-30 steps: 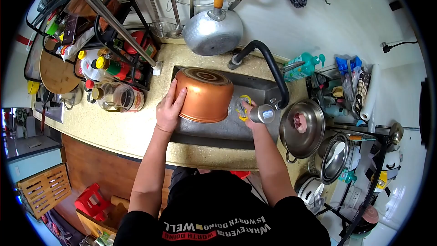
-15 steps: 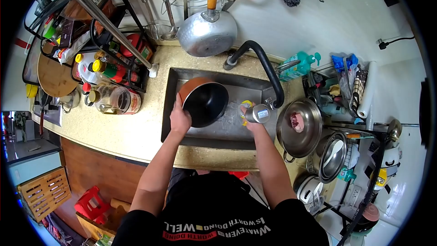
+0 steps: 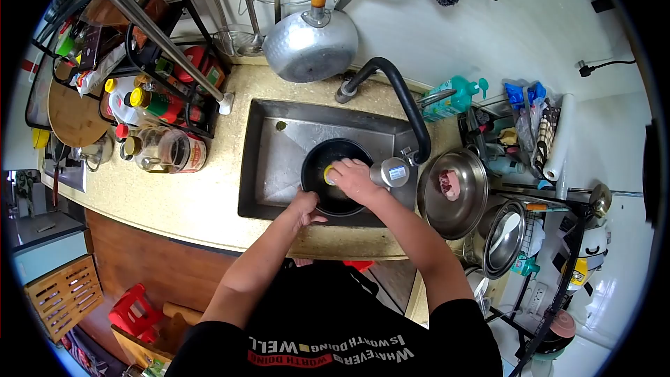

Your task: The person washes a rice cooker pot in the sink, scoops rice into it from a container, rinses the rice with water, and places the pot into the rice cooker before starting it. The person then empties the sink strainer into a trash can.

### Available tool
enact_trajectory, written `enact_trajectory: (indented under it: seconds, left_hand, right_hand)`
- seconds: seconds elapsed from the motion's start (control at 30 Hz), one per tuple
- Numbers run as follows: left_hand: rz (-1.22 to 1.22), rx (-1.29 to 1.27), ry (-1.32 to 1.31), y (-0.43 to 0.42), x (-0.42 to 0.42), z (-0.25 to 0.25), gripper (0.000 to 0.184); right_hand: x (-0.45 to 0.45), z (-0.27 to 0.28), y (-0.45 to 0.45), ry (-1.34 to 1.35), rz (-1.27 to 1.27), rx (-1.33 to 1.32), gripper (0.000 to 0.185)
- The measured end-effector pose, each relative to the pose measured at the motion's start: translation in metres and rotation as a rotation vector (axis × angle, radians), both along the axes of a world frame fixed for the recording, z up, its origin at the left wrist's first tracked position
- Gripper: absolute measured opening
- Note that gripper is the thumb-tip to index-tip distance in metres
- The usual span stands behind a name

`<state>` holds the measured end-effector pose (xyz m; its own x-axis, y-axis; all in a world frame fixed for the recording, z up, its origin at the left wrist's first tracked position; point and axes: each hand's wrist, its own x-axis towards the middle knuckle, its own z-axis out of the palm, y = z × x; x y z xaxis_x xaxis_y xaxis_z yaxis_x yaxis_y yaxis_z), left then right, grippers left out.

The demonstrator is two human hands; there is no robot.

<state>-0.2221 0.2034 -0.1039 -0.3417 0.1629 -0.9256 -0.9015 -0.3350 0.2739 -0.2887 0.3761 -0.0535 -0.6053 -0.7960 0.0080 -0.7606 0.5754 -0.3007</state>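
Observation:
A round pot with a black inside (image 3: 338, 202) sits upright in the steel sink (image 3: 269, 157). My left hand (image 3: 305, 208) grips its near left rim, with the thumb side over the edge. Inside the pot, my right hand (image 3: 352, 178) presses a yellow sponge (image 3: 328, 174) against the inner wall; the fingers hide most of the sponge. Just right of that hand is the silver head (image 3: 391, 172) of the black faucet (image 3: 399, 87), which arches over the sink's right part.
Right of the sink, a steel pan (image 3: 434, 209) holds a piece of raw meat (image 3: 449, 185). A soap bottle (image 3: 450, 100) stands behind. Bottles and a jar (image 3: 185, 152) crowd the left counter beside a rack. A hammered metal pan (image 3: 310, 49) hangs on the wall.
The pot has gone from tilted at the sink's left to upright near the middle right. My right hand has brought the sponge from under the faucet head into the pot.

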Motion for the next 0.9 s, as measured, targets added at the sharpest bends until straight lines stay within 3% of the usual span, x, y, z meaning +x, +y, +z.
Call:
enact_trajectory:
  seconds: [0.1, 0.13, 0.17, 0.3, 0.37, 0.47, 0.57, 0.63, 0.7, 0.77, 0.83, 0.9]
  left_hand:
    - [0.016, 0.152, 0.044, 0.012, 0.008, 0.009, 0.039]
    - [0.05, 0.198, 0.046, 0.017, 0.011, 0.01, 0.039]
    - [0.081, 0.244, 0.048, 0.02, 0.013, 0.012, 0.04]
    - [0.159, 0.312, -0.033, 0.029, 0.016, 0.01, 0.039]
    - [0.161, 0.293, -0.018, 0.029, 0.013, 0.007, 0.039]
    - [0.15, 0.191, 0.032, 0.028, 0.014, 0.007, 0.045]
    - [0.133, 0.127, 0.094, 0.028, 0.018, 0.004, 0.06]
    - [0.081, 0.163, 0.108, 0.024, 0.015, 0.001, 0.065]
    - [0.096, 0.105, 0.114, 0.029, 0.014, 0.009, 0.055]
    - [0.142, 0.056, 0.145, 0.03, 0.016, 0.008, 0.053]
    - [0.208, 0.031, 0.215, 0.033, 0.011, -0.008, 0.056]
    - [0.224, -0.034, 0.27, 0.036, 0.004, 0.0, 0.057]
  right_hand:
    - [-0.014, -0.008, -0.007, 0.535, 0.367, 0.125, 0.024]
    - [-0.019, -0.014, -0.002, 0.614, 0.567, 0.3, 0.035]
    - [-0.023, -0.026, -0.002, 0.623, 0.599, 0.412, 0.042]
    - [-0.029, -0.028, 0.022, 0.521, 0.405, 0.788, 0.053]
    - [-0.03, -0.019, 0.03, 0.538, 0.396, 0.814, 0.057]
    - [-0.013, -0.015, 0.02, 0.232, 0.097, 0.641, 0.042]
    - [-0.001, -0.017, 0.028, -0.134, 0.309, 0.392, 0.027]
    - [-0.005, -0.04, 0.031, 0.11, 0.294, 0.292, 0.023]
    - [-0.021, -0.048, 0.028, 0.262, 0.207, 0.281, 0.023]
    - [-0.016, -0.081, 0.028, 0.345, 0.036, 0.649, 0.025]
    - [-0.01, -0.086, 0.035, 0.209, -0.061, 0.795, 0.027]
    - [0.011, -0.033, 0.008, -0.056, -0.127, 1.044, 0.03]
